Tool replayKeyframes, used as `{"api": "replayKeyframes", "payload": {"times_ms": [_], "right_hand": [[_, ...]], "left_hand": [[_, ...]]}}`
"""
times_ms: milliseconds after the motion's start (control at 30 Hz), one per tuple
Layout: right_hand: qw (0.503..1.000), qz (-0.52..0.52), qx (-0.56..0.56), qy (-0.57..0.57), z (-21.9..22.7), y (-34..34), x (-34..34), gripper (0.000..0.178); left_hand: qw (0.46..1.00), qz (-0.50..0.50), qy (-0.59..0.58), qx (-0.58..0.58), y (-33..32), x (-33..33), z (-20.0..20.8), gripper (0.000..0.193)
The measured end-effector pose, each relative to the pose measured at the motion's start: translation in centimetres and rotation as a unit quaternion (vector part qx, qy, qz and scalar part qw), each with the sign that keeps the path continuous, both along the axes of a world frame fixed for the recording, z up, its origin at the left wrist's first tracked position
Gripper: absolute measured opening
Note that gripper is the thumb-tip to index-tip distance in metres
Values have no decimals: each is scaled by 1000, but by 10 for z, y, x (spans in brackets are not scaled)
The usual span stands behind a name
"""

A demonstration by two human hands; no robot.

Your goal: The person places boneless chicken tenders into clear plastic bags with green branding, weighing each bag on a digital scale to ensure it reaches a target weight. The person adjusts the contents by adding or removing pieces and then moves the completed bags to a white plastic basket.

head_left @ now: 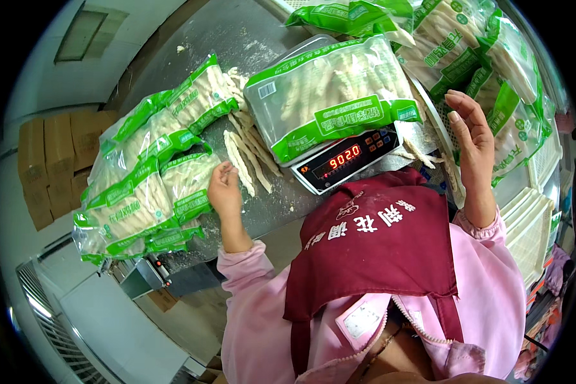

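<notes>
A clear bag with green bands point(333, 89), packed with pale, stick-like food pieces, lies on a digital scale point(317, 185) with a lit red display. My left hand point(226, 192) is closed with its fingers curled, between the stacked bags and a few loose pale sticks point(238, 168) on the table; whether anything is in its fingers is hidden. My right hand point(472, 134) is raised to the right of the scale, fingers stretched and apart, holding nothing. It is nearest the filled bags point(451, 54) at the right.
More filled bags point(128, 198) are stacked at the table's left edge. The grey metal table point(237, 38) carries scattered crumbs. Cardboard boxes point(48, 160) stand beyond on the left. White plastic crates point(528, 224) are at the right. Another loose stick point(419, 153) lies right of the scale.
</notes>
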State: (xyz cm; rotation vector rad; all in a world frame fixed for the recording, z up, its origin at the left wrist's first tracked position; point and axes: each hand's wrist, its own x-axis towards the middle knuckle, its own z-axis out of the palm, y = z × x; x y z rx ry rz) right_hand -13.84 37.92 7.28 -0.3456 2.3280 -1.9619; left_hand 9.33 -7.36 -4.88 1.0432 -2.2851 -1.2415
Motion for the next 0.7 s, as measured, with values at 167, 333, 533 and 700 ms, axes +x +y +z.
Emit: {"api": "replayKeyframes", "payload": {"times_ms": [167,333,533,700], "right_hand": [[999,38,-16,5,6,-18,12,27],[999,49,11,20,12,-24,19,26],[999,42,13,29,19,-24,24,26],[998,28,42,39,21,-24,25,25]], "left_hand": [[997,30,-6,73,20,32,-38,27],[997,38,-31,63,32,36,-45,25],[997,31,33,59,29,31,-45,30],[987,61,-39,-141,19,17,-36,40]]}}
